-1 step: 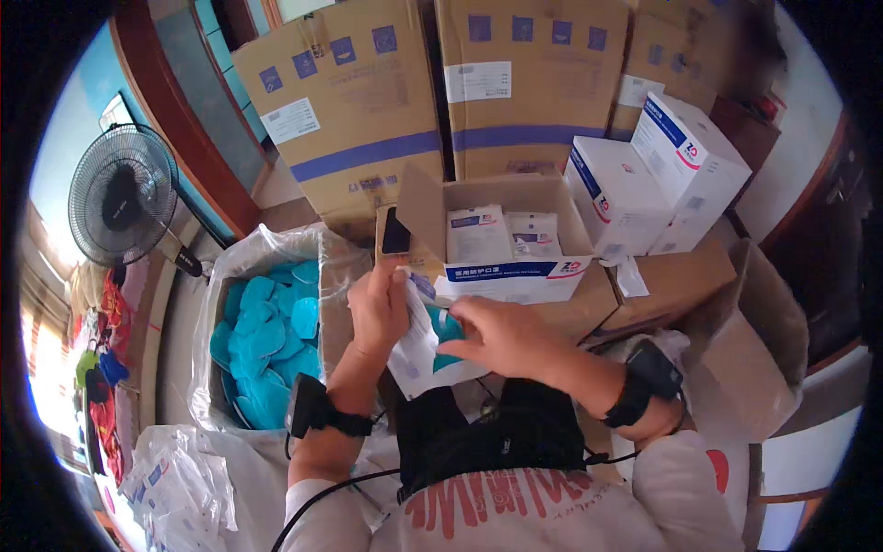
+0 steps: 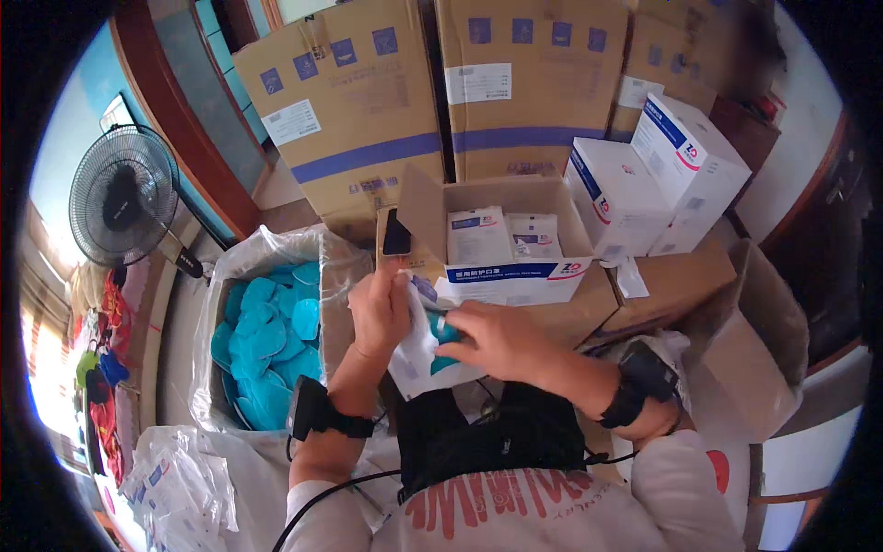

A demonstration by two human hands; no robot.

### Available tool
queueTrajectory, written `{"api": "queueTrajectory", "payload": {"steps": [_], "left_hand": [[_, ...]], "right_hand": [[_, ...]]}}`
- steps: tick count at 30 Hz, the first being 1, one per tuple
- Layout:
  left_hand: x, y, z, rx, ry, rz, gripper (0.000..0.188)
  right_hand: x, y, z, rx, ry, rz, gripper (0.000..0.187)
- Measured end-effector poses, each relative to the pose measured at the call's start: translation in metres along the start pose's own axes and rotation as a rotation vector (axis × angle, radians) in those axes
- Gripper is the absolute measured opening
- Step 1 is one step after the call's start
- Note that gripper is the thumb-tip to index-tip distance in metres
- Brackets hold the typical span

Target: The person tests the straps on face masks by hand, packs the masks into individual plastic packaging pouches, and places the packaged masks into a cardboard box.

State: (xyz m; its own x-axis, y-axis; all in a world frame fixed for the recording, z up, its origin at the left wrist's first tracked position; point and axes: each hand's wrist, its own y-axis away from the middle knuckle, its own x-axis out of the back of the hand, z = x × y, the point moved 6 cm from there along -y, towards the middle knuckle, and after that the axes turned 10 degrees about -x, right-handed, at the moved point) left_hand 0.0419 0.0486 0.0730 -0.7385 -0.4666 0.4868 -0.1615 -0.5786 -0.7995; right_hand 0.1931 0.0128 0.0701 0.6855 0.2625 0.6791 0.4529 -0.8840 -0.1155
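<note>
A white flat plastic pouch with a teal folded mask showing at its mouth sits in front of the person's chest, pinched at its upper edge by the left hand. The right hand closes its fingers on the mask. Just beyond stands an open white carton of sealed pouches, and to the left a clear plastic bag of loose teal masks.

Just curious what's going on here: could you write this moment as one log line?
left hand: holds white plastic packet | right hand: pulling teal mask from it | left: clear bag of teal masks
</note>
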Motion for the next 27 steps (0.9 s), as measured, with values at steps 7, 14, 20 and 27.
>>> {"api": "queueTrajectory", "payload": {"steps": [7,14,20,27], "left_hand": [[0.02,0.019,-0.023,0.096,0.019,0.115,0.008],[0.04,0.03,-0.023,0.02,0.091,0.208,0.012],[0.043,0.02,-0.006,-0.118,0.053,0.22,0.012],[0.043,0.014,0.013,-0.234,0.153,0.193,0.01]], "right_hand": [[0.058,-0.002,0.018,-0.041,-0.247,0.521,0.016],[0.15,-0.007,0.019,0.142,-1.2,0.387,0.027],[0.068,-0.01,-0.017,0.063,0.068,-0.114,0.027],[0.002,-0.012,-0.02,0.2,0.484,-0.11,0.02]]}}
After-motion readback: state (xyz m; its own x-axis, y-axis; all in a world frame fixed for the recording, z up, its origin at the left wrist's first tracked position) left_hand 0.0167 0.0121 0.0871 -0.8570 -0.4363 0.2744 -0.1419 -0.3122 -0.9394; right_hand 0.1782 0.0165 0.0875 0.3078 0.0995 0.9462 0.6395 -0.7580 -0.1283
